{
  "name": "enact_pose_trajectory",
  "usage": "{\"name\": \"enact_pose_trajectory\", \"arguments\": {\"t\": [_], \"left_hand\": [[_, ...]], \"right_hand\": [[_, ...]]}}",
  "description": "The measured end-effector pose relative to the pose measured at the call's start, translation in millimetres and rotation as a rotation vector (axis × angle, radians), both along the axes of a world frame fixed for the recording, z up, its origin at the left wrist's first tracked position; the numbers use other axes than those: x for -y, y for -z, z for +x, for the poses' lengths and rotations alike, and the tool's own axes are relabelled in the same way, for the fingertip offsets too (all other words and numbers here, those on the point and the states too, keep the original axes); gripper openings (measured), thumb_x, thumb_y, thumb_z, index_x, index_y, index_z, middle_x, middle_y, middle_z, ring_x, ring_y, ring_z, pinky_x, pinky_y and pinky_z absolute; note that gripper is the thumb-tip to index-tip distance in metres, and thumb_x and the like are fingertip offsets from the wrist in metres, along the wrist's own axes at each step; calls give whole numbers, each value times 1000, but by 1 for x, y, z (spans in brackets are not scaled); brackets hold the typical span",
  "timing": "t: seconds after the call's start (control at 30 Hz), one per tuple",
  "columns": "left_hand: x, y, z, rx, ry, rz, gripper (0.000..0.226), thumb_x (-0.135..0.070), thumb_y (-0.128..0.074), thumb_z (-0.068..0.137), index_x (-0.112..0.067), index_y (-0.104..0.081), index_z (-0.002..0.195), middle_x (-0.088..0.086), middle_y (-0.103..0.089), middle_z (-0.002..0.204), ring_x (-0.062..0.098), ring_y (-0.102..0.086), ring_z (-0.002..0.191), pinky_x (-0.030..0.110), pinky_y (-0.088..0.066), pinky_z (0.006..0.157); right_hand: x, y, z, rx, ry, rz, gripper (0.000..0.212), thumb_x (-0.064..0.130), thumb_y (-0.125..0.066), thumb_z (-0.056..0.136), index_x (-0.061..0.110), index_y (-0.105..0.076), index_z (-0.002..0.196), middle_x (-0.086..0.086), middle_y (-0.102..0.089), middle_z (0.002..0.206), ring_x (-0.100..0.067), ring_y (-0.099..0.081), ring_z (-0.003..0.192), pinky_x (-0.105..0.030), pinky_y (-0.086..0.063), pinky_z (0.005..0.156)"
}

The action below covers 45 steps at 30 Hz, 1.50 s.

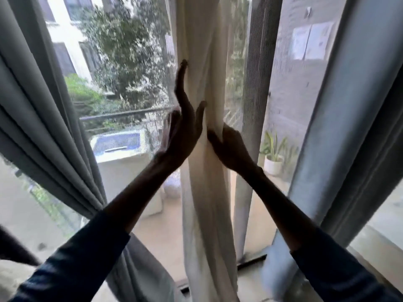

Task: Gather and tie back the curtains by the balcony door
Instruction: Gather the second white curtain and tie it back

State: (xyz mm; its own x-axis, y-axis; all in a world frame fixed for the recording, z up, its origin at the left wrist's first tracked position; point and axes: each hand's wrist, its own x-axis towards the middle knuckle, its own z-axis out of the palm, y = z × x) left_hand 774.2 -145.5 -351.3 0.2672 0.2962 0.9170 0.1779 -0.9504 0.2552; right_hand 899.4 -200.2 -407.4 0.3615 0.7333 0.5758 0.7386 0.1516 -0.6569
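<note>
both hands sit on the cream curtain (202,62), which hangs gathered into one twisted vertical bundle in the middle of the balcony doorway. left hand (182,129): fingers straight and pointing up, laid flat against the left side of the bundle, holding nothing. right hand (229,144): grips the bundle from its right side, fingers curled round the fabric, slightly lower than the left hand. both forearms reach up from dark sleeves.

surroundings, referenced to the cream curtain:
- grey curtain (43,110): far left, hanging in heavy folds, drawn in toward its lower end.
- blue-grey curtain (349,127): far right, hanging apart from the bundle.
- mesh screen (257,83): just right of the bundle, behind it.
- white appliance (122,153) with a blue top: behind and left, out on the balcony.
- railing (122,114): behind and left, above the appliance.
- potted plant (273,158): behind and right, on the balcony floor.
</note>
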Motion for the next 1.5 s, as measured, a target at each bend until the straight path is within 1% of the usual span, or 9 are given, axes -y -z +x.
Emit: {"name": "enact_pose_trajectory", "arguments": {"t": [0.1,0.17,0.33,0.57,0.67,0.87,1.23,1.33,1.5], "left_hand": [[7,47,7,-42,-99,-103,82,-24,-51,103,1,9,153,1,-71,113,15,-52,46,33,-46,48],[11,71,7,-106,-115,-230,87,-29,-47,104,1,18,152,8,-69,76,20,-51,45,29,-36,50],[-3,122,17,-459,-251,-212,83,-36,-35,103,-10,27,151,24,-71,105,40,-67,74,35,-43,54],[10,116,35,-575,-192,-565,110,-78,-37,87,-8,18,153,23,-64,125,38,-69,95,47,-57,79],[-5,123,35,-504,-362,-514,73,-66,-51,89,-5,-46,129,17,-70,105,36,-68,92,40,-54,77],[-31,153,36,-394,-210,-761,46,-59,-55,82,-21,-78,94,-2,-77,86,20,-72,76,35,-59,66],[-53,191,46,-431,123,-766,15,-20,-63,90,-31,-74,92,-18,-75,82,-10,-67,77,16,-55,68],[-58,190,46,-423,206,-765,24,-4,-60,87,-24,-73,95,-17,-73,84,-15,-66,80,6,-50,68],[-71,201,51,-398,354,-750,33,2,-57,86,-16,-70,110,-4,-77,99,7,-72,97,32,-59,84]], "right_hand": [[15,54,-13,1,-84,-118,24,23,-41,108,13,-55,124,0,-64,86,-13,-62,68,-28,-44,59],[24,82,-15,-66,-186,-123,30,21,-44,106,17,-51,135,-7,-67,113,-19,-65,99,-32,-48,79],[30,114,-3,-51,-333,-185,76,37,-64,93,20,-26,157,3,-40,155,-15,-40,140,-31,-35,114],[18,114,6,170,-223,-306,43,4,-53,88,-7,-55,129,-26,-61,127,-36,-59,114,-20,-36,78],[19,114,17,-144,-453,-404,56,-1,-73,87,5,-49,138,-10,-63,125,-9,-64,105,-24,-48,83],[16,156,49,-540,-443,-276,51,-8,-72,86,11,-57,130,-15,-60,134,-27,-68,93,-48,-59,88],[6,257,50,-379,-63,-199,43,-17,-50,81,14,-65,106,4,-70,104,-15,-73,76,-22,-53,53],[0,254,56,-204,31,-117,28,5,-72,82,21,-70,106,10,-69,104,-5,-67,84,-8,-45,67],[-12,260,46,-201,-67,-181,23,11,-80,77,19,-77,99,10,-75,89,-6,-68,80,-8,-45,71]]}}
